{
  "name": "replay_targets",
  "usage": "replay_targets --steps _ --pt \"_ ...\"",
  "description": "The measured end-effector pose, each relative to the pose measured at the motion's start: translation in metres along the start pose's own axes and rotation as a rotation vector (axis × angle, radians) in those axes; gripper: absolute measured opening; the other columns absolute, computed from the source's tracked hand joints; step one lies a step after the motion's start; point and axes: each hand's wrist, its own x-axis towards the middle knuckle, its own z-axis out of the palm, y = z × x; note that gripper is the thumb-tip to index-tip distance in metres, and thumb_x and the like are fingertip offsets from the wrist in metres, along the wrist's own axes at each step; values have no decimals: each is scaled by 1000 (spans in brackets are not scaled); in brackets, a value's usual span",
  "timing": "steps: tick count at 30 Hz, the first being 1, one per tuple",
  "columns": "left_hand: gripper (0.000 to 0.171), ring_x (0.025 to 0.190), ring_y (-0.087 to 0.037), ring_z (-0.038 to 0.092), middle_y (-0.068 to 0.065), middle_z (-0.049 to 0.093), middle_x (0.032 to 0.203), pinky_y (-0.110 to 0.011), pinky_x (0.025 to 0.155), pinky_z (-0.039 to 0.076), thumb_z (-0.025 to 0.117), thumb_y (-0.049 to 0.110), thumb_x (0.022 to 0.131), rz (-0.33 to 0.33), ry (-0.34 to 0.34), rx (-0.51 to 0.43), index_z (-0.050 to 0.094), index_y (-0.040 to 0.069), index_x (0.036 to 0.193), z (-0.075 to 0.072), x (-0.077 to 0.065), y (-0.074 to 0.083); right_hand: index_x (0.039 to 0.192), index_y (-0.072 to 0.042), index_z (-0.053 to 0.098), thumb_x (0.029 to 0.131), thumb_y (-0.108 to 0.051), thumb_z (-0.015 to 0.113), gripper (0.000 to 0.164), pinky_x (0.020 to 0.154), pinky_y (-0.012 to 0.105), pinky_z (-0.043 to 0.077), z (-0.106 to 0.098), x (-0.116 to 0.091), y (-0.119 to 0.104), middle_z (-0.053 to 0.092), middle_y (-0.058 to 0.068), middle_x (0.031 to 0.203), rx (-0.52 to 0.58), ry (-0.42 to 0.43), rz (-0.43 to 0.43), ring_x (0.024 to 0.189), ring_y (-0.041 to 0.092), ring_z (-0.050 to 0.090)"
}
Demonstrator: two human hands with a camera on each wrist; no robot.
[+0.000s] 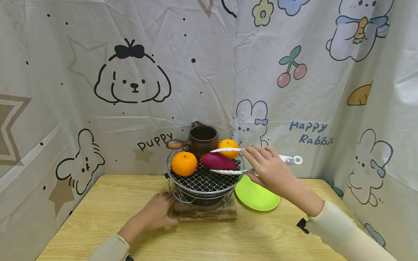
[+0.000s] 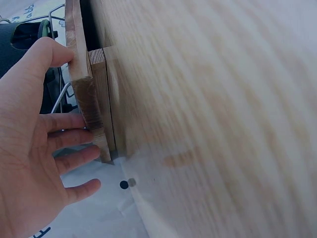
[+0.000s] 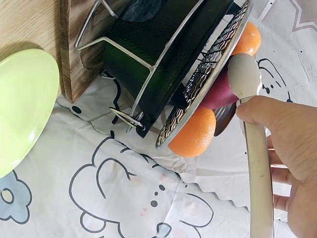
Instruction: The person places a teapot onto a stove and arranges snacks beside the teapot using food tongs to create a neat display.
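Observation:
My right hand (image 1: 270, 169) holds metal tongs (image 1: 228, 172) with white tips. The tips lie on either side of a purple sweet potato (image 1: 218, 161), over the wire grate (image 1: 209, 184) of a small round grill. In the right wrist view, the thumb presses along one arm of the tongs (image 3: 258, 173). My left hand (image 1: 156, 213) grips the left edge of the wooden board (image 1: 209, 216) under the grill, thumb at the front corner and fingers along the side (image 2: 89, 106).
On the grate, one orange (image 1: 184, 164) sits at the left and another orange (image 1: 232, 155) behind the sweet potato. A brown pot (image 1: 203, 143) with a side handle stands at the back. A green plate (image 1: 258, 195) lies right of the grill. Printed cloth hangs behind the table.

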Motion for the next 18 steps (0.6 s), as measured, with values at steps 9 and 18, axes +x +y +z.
replay_targets --steps 9,18 --pt "81 110 -30 63 -12 66 133 -50 92 53 74 47 75 5 5 3 58 1 139 1 1 -1 139 3 57 79 -25 81 70 92 53 49 2 0 0 64 18 131 -11 12 -9 112 36 61" --pt "80 110 -29 63 -11 66 132 -49 93 53 74 49 75 4 0 17 59 2 138 2 1 -2 137 4 58 77 -24 83 71 90 52 50 3 0 -2 65 17 128 -19 26 -8 109 35 61"
